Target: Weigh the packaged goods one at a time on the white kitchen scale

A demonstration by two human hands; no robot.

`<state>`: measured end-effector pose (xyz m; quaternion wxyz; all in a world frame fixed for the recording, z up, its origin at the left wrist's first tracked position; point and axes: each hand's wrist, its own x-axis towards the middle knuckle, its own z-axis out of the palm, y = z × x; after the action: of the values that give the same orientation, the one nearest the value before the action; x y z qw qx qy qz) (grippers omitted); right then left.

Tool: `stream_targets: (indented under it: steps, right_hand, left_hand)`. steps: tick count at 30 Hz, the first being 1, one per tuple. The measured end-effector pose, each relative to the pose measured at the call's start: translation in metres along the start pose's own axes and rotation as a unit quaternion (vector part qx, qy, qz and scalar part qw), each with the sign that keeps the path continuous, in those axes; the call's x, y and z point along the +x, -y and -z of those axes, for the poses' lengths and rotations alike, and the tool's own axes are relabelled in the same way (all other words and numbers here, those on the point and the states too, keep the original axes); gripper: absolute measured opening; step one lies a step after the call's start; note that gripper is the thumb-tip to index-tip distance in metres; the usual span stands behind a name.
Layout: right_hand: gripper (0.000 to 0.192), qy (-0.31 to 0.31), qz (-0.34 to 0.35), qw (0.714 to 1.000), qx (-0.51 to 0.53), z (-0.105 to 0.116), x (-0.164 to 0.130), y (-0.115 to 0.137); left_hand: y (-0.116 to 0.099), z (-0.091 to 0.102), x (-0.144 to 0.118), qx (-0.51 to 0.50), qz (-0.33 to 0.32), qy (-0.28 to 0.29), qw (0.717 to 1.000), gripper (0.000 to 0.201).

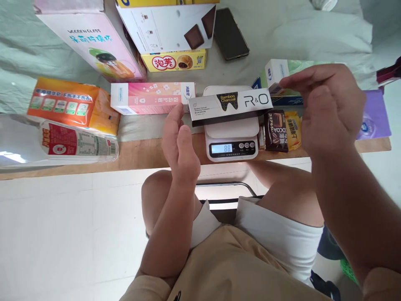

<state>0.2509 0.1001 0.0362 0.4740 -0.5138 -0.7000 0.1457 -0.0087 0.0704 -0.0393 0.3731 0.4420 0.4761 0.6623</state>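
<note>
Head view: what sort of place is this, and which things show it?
Probably an indoor room, at home or a small workplace; I can't tell which. A partly cloth-covered table bears a kitchen scale with a toothpaste box across it, above a pale tiled floor.

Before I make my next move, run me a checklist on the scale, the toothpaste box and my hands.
1. Toothpaste box across the scale: ok.
2. Box ends within the scale's platform: not ok; both reach past its sides.
3. Display lit: ok.
4. Display reading: cannot tell; the digits are too blurred to trust.
5. Right hand off the toothpaste box: ok; it is open, to the right of it.
6. Left hand off the toothpaste box: cannot tell; it is open, right by the left end, contact unclear.
</note>
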Motion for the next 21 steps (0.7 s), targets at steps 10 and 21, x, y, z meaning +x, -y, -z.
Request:
stream_targets:
  steps: [10, 21]
  right_hand:
    - [0.045, 0.295, 0.086, 0.937, -0.166, -0.017, 0.041, 0.025]
    - [0.034, 0.37, 0.044, 0.921, -0.117, -0.056, 0.058, 0.008]
  left_hand:
    - [0.001, 0.001, 0.001, 0.01, -0.014, -0.016, 1.0, 0.061]
    - [0.0, 0.003, -0.003, 0.03, -0.028, 0.001, 0.999, 0.054]
